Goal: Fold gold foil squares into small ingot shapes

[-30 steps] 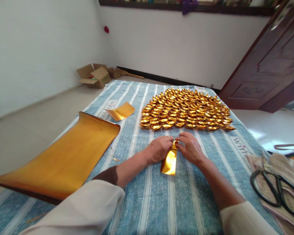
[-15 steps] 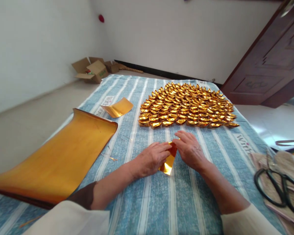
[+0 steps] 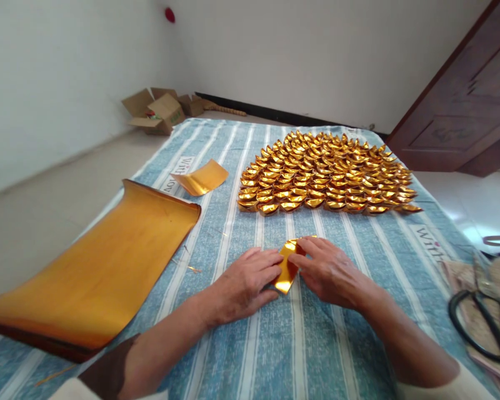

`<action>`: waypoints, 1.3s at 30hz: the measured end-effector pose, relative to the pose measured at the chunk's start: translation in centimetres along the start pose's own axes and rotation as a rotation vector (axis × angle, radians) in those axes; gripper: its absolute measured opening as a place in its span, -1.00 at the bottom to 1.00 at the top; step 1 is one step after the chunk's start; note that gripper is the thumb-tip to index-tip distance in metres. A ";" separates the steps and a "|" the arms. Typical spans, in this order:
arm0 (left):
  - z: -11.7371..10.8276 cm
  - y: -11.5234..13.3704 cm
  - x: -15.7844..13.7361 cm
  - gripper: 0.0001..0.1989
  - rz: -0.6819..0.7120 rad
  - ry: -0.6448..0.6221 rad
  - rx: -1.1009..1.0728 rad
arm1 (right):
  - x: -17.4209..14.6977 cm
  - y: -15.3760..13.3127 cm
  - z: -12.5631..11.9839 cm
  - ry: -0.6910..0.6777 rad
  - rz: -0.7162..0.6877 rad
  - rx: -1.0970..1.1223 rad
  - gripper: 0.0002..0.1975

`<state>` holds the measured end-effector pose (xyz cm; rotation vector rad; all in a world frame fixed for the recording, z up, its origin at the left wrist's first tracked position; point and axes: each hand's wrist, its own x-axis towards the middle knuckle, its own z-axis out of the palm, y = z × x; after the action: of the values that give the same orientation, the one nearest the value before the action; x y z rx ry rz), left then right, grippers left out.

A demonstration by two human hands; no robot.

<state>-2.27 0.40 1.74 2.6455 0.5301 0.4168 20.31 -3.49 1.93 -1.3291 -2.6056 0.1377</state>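
A small piece of shiny gold foil paper (image 3: 289,266), partly folded, lies on the cloth between my hands. My left hand (image 3: 250,282) rests at its left edge, fingers closed against it. Over its right and far side my right hand (image 3: 325,266) bends its fingers, pressing on the paper. Beyond my hands stand rows of folded gold paper ingots (image 3: 320,175), packed close together. To the left lies a large stack of gold foil paper sheets (image 3: 95,266) with curling ends. A single curved gold sheet (image 3: 204,178) sits past the stack.
A blue striped cloth (image 3: 233,355) covers the table. Black-handled scissors (image 3: 477,328) lie on a beige cloth at the right edge. Thin gold scraps (image 3: 194,269) are near the stack. An open cardboard box (image 3: 156,114) stands on the floor beyond, and a brown door (image 3: 454,111) is at right.
My left hand has shifted slightly left and down the paper. My right hand has turned over the paper's far right side, and the paper's upper part is wider in view. The camera has shifted slightly.
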 end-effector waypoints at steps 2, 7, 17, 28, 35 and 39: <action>0.0 0.0 -0.1 -0.81 -0.023 0.008 -0.024 | -0.1 -0.1 -0.3 -0.034 0.005 0.007 -0.78; 0.4 -0.1 0.1 -0.87 -0.044 0.063 -0.047 | -0.2 -0.1 0.0 -0.020 0.006 0.014 -0.82; 0.7 -0.3 -0.1 -0.87 -0.044 0.112 -0.070 | -0.4 -0.2 -0.2 -0.030 -0.001 0.027 -0.84; 0.9 -0.2 0.1 -0.84 -0.062 0.160 -0.097 | -0.2 -0.2 0.7 0.011 0.008 -0.032 -0.77; 0.7 -0.2 -0.2 -0.84 -0.040 0.111 -0.112 | -0.1 -0.2 0.9 0.005 0.026 -0.071 -0.77; 1.3 -0.2 -0.1 -0.90 -0.055 0.180 -0.072 | -0.1 -0.5 0.9 0.013 0.039 -0.059 -0.78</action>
<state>-1.94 0.04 0.48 2.5320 0.6292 0.6496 19.76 -3.88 1.09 -1.3961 -2.5930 0.0581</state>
